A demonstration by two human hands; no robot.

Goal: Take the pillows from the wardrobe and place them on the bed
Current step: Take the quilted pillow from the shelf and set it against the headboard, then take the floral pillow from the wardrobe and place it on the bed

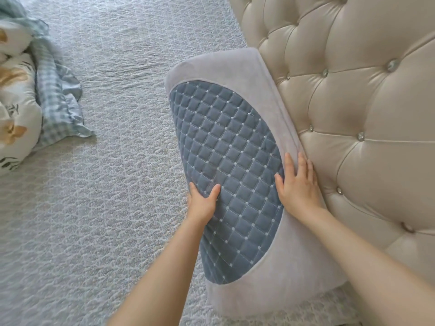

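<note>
A grey pillow [226,67] with a blue quilted oval panel lies on the bed [113,208], its long side against the tufted headboard [353,102]. My left hand [202,202] grips the pillow's near left edge, thumb on the quilted panel and fingers under the edge. My right hand [297,184] rests flat with fingers spread on the pillow's right edge, next to the headboard. The wardrobe is out of view.
The bed is covered by a pale grey textured spread. At the far left edge lie a folded blue checked blanket [57,100] and a white printed duvet [14,109]. The beige buttoned headboard fills the right side.
</note>
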